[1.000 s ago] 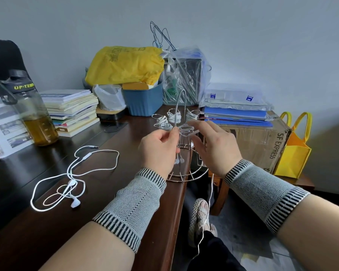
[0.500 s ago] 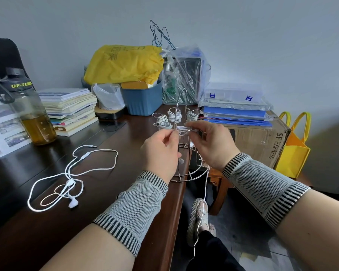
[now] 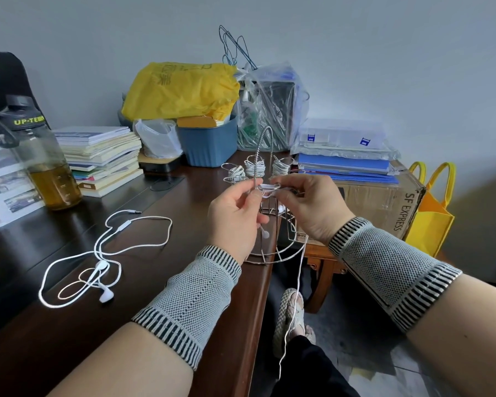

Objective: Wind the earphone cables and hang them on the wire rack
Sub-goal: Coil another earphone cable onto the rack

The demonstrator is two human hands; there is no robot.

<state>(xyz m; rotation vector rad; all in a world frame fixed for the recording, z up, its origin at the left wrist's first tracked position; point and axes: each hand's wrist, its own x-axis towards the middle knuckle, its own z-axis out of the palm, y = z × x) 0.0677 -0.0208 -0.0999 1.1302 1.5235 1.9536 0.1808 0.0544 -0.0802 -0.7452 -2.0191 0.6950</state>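
Both my hands pinch the same earphone cable (image 3: 267, 187) in front of the wire rack (image 3: 265, 224). Left hand (image 3: 235, 214) holds the small flat coil at its left end, thumb and forefinger closed on it; right hand (image 3: 309, 209) pinches the right end, fingers curled round the strand. Coil's long axis runs left-right between the two grips, level, touching or just in front of a rack ring, can't tell which. From the right hand the loose tail (image 3: 294, 299) drops straight down past the table edge (image 3: 262, 285) toward my lap; most of the cable looks unwound. An earbud (image 3: 265, 234) dangles below the left hand. My guess: winding goes on, right hand feeds, being nearer the slack. Three wound bundles (image 3: 255, 167) already hang on far rings. Another loose earphone set (image 3: 98, 259) lies on the table, well left, nearer the left hand.
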